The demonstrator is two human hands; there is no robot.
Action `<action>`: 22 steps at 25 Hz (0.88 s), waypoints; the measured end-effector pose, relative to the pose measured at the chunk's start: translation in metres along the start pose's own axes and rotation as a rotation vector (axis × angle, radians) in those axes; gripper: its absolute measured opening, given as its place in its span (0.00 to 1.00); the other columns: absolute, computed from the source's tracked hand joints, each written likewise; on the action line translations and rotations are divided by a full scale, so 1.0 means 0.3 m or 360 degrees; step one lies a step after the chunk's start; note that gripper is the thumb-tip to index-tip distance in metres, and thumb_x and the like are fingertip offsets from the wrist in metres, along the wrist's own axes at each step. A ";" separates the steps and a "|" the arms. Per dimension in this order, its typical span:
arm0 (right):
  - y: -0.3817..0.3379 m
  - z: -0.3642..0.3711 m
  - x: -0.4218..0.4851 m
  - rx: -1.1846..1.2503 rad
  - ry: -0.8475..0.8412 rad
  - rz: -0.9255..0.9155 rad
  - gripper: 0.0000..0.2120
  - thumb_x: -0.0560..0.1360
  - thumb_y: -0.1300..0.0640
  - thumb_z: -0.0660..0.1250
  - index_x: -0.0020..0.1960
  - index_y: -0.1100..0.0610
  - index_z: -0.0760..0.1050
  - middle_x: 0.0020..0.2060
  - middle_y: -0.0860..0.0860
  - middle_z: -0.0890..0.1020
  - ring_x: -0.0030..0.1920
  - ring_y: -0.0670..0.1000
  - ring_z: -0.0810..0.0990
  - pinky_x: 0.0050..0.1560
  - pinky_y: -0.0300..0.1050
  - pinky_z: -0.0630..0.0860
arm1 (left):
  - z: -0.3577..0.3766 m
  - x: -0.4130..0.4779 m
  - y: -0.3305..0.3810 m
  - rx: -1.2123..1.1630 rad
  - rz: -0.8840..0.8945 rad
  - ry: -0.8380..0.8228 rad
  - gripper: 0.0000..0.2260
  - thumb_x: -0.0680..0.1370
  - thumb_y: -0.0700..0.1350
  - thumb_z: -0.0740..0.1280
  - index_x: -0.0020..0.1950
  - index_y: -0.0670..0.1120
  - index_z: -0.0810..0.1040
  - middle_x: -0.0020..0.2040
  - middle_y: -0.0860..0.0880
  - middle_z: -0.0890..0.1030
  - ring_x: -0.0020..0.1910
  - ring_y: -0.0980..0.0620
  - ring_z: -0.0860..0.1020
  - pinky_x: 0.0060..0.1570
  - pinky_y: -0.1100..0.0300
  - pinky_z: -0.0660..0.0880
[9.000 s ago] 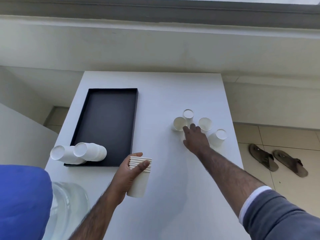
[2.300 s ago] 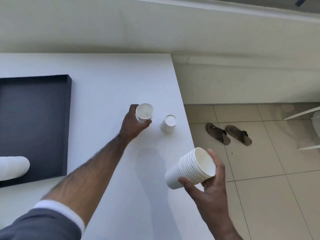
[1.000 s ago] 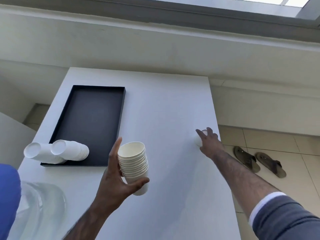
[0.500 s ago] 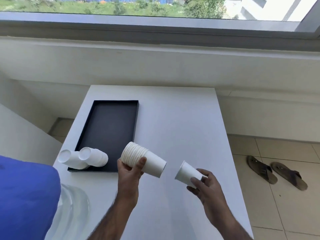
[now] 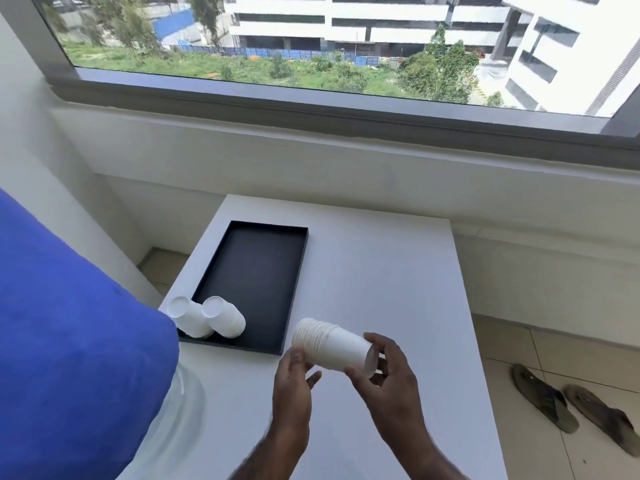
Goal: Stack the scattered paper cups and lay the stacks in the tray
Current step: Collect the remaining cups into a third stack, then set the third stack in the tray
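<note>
A stack of white paper cups [image 5: 330,344] lies sideways in the air above the white table [image 5: 377,289], rims pointing left. My left hand [image 5: 294,379] grips it from below near the rims. My right hand [image 5: 388,367] holds its base end. To the left lies the black tray [image 5: 254,271], and two more cup stacks [image 5: 207,317] rest on their sides at the tray's near left corner. I see no loose cups on the table.
A blue cloth-covered shape [image 5: 69,341] fills the lower left, with a clear bottle [image 5: 173,410] under it. A pair of sandals [image 5: 571,410] lies on the tiled floor to the right. A window ledge [image 5: 311,133] runs behind the table.
Half a second ago my right hand held a single cup apart from the stack; now that cup is pushed onto the stack's base end. Both hands hold the one stack.
</note>
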State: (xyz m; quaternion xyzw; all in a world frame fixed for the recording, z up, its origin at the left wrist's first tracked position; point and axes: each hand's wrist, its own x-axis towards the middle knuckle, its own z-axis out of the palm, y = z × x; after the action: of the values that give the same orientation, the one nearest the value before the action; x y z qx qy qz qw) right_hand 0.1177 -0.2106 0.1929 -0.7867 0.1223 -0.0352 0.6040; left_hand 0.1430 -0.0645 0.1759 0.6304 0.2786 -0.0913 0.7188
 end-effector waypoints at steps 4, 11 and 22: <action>0.022 0.103 0.085 -0.0292 -0.0203 -0.0127 0.26 0.71 0.57 0.79 0.65 0.45 0.75 0.58 0.40 0.78 0.57 0.46 0.80 0.50 0.41 0.82 | -0.087 0.087 -0.039 0.0007 0.0007 0.0234 0.13 0.87 0.42 0.57 0.66 0.44 0.79 0.54 0.47 0.84 0.54 0.48 0.84 0.51 0.58 0.80; 0.032 0.401 0.304 -0.0694 -0.0574 -0.0191 0.26 0.74 0.57 0.73 0.71 0.50 0.74 0.62 0.50 0.78 0.58 0.48 0.77 0.60 0.45 0.77 | -0.190 0.394 -0.049 -0.0280 -0.0440 0.0129 0.18 0.81 0.37 0.56 0.66 0.51 0.75 0.60 0.44 0.82 0.52 0.44 0.81 0.53 0.52 0.82; 0.039 0.656 0.545 -0.1240 -0.0901 -0.0271 0.26 0.74 0.55 0.72 0.71 0.50 0.72 0.62 0.53 0.75 0.58 0.54 0.79 0.57 0.49 0.78 | -0.215 0.667 -0.027 -0.0673 -0.0679 0.0090 0.26 0.85 0.59 0.49 0.68 0.43 0.76 0.62 0.38 0.82 0.57 0.38 0.83 0.64 0.43 0.77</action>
State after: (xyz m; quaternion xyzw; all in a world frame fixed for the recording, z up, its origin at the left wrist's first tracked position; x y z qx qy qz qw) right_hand 0.3141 -0.0665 0.1140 -0.9401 -0.1075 0.1793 0.2694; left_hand 0.2863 0.0398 0.0626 0.3962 0.4374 -0.1627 0.7907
